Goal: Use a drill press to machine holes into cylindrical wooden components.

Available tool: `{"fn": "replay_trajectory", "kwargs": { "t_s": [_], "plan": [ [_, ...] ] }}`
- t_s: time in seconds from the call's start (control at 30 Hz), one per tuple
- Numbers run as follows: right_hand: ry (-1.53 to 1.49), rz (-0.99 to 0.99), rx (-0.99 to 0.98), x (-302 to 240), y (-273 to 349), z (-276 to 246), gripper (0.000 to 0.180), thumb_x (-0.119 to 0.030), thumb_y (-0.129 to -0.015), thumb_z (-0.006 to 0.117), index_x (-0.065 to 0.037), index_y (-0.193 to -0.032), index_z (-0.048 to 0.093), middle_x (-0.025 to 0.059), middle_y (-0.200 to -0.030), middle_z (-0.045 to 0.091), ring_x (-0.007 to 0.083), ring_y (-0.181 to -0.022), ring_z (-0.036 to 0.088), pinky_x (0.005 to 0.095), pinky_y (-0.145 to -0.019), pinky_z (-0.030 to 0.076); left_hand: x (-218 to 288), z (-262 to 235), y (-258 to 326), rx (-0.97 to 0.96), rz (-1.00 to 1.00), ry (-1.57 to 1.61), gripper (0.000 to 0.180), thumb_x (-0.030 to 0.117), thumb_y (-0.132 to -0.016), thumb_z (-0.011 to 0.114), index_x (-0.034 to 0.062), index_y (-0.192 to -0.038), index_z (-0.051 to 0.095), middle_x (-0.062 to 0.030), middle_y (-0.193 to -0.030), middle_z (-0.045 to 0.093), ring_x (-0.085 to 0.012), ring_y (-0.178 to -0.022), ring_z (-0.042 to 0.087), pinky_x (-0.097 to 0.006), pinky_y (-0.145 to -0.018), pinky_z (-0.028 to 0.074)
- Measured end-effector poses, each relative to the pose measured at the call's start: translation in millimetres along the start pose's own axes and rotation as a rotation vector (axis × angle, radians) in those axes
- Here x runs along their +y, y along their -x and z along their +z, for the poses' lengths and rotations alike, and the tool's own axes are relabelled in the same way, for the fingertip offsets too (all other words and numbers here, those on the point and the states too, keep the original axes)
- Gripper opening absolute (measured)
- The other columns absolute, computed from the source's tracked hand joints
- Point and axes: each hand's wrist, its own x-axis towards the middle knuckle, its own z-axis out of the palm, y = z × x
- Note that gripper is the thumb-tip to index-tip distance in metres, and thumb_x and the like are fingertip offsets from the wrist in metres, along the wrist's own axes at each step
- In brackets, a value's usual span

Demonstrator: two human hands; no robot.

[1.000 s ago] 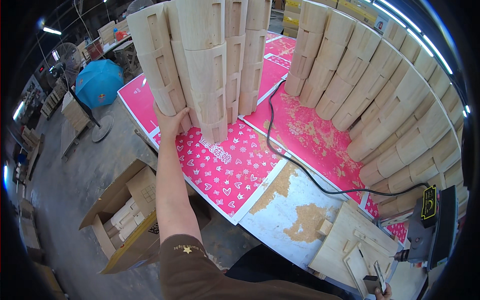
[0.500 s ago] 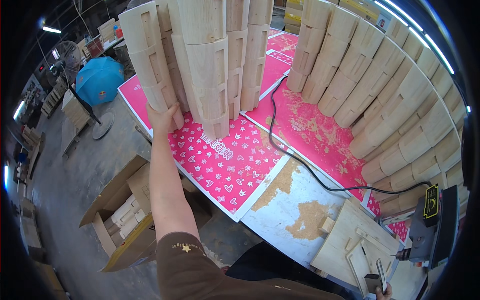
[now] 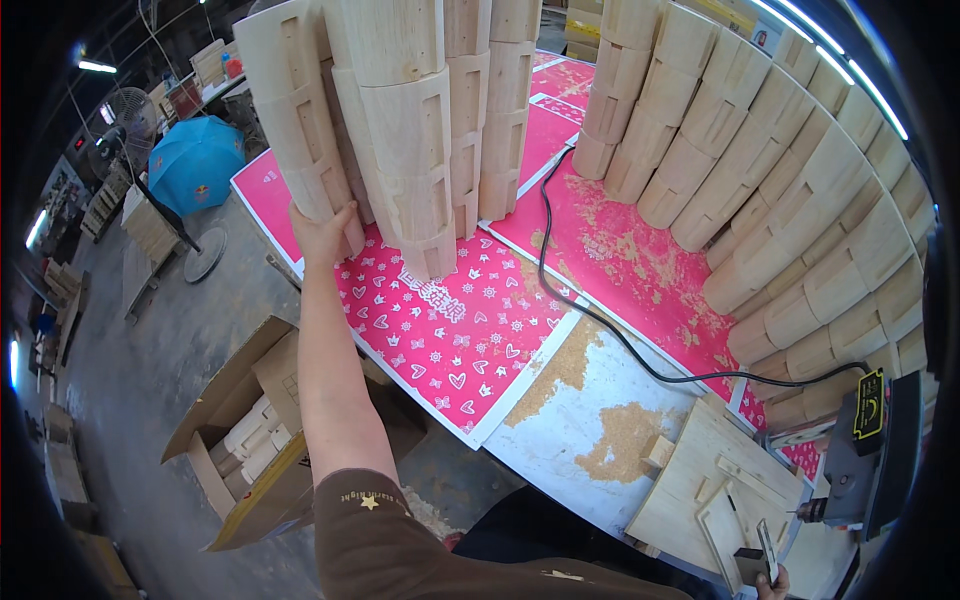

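Below and left of the left hand (image 3: 318, 228), an open cardboard box (image 3: 240, 420) of pale wooden pieces is seen on the floor. That hand is pressed with spread fingers against the lower end of a tall stack of curved wooden blocks (image 3: 300, 130), which stands on the pink patterned sheet (image 3: 440, 330) covering the counter (image 3: 590, 420). Its long axis runs upright, directly ahead of the hand. Further right, a black cable (image 3: 600, 320) crosses the sheet. Only the edge of the right hand (image 3: 770, 583) shows at the bottom rim; whether it grips anything cannot be told. The left hand is far nearer the stack.
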Motion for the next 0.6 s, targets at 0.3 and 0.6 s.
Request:
{"fn": "replay_trajectory", "kwargs": {
  "t_s": [0.3,0.6],
  "plan": [
    [0.009,-0.104,-0.018,15.3,-10.1,-0.7,0.043,-0.017,-0.083,0.062,0.004,-0.121,0.053,0.0148,-0.109,0.059,0.0227,-0.101,0.054,0.0341,-0.089,0.041,3.3,16.5,7.8,0.008,0.015,0.088,0.082,0.020,-0.055,0.085,-0.0044,-0.119,0.039,-0.0187,-0.113,0.052,-0.0293,-0.105,0.052,-0.038,-0.090,0.042],
    [0.080,-0.032,-0.006,16.3,8.1,-9.6,0.043,-0.016,-0.082,0.064,0.005,-0.119,0.053,0.0172,-0.110,0.060,0.0226,-0.099,0.055,0.0313,-0.083,0.044,-15.9,15.8,11.5,-0.068,-0.019,-0.029,0.112,0.026,-0.056,0.086,-0.0065,-0.137,0.016,-0.0253,-0.135,0.032,-0.0357,-0.126,0.033,-0.039,-0.106,0.029]
  ]
}}
